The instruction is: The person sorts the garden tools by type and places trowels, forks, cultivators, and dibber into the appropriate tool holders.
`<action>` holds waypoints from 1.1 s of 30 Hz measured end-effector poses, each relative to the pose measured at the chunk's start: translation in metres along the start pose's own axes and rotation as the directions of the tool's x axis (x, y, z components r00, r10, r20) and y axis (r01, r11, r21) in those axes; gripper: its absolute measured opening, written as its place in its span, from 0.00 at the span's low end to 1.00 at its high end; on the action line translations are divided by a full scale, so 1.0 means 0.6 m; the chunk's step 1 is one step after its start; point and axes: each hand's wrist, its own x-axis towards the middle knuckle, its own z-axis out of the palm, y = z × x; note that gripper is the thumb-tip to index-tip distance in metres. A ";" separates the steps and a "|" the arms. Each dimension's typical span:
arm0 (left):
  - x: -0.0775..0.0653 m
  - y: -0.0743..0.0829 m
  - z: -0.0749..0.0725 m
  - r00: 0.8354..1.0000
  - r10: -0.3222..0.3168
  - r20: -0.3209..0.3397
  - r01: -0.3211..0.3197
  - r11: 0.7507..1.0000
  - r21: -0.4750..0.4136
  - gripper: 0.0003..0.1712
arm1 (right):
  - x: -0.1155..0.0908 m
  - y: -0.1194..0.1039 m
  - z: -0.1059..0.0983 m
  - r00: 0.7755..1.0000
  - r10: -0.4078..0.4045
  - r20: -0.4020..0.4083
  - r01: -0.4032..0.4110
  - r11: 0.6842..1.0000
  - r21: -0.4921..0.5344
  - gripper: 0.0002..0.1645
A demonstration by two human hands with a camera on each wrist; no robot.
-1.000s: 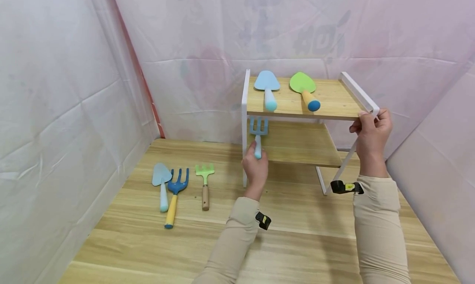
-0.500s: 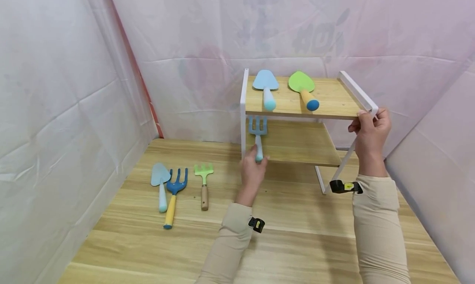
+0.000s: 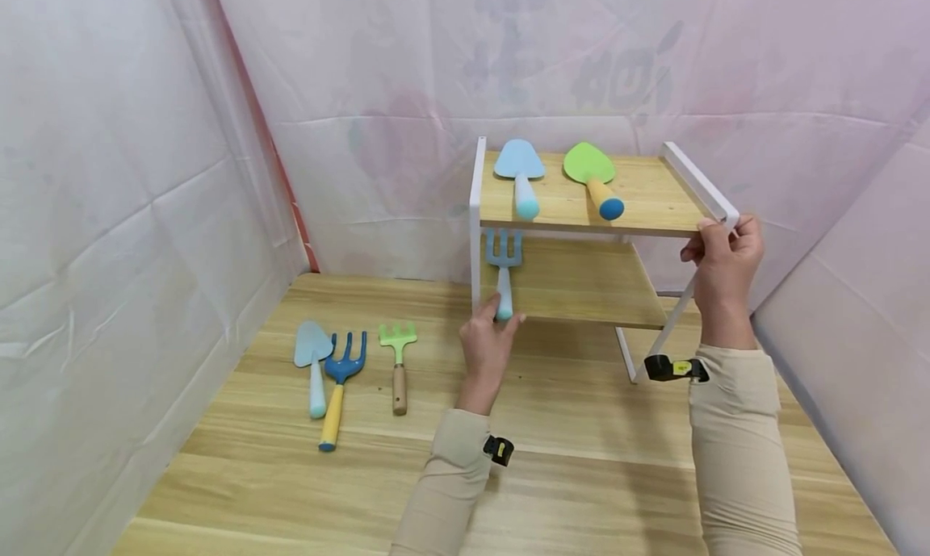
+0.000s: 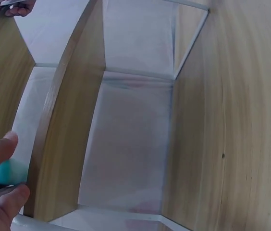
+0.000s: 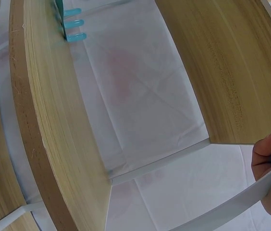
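Observation:
On the lower board of a two-tier shelf rack (image 3: 581,278), at its left end, lies a light blue hand fork (image 3: 504,253), tines toward the back. My left hand (image 3: 485,350) is at the handle's end, thumb and fingers spread to either side. The left wrist view shows the fork's teal handle tip (image 4: 2,172) between them. My right hand (image 3: 726,265) grips the white frame (image 3: 701,183) at the rack's front right corner. On the top board are a light blue trowel (image 3: 519,165) and a green trowel (image 3: 588,165) with a yellow handle.
Left of the rack, on the wooden table (image 3: 291,499), lie a pale blue trowel (image 3: 313,350), a dark blue fork (image 3: 345,369) overlapping it, and a small green rake (image 3: 398,338) with a wooden handle. White sheeting (image 3: 363,185) hangs behind and at both sides.
My left hand has drawn back toward the front and slightly left, its thumb coming away from the fork handle. The fork stays on the lower board. My right hand keeps its grip.

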 end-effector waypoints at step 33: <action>-0.004 0.008 -0.012 0.998 0.028 0.055 -0.028 1.000 -0.004 0.23 | -0.001 0.000 -0.002 1.000 -0.015 0.000 0.015 1.000 -0.001 0.07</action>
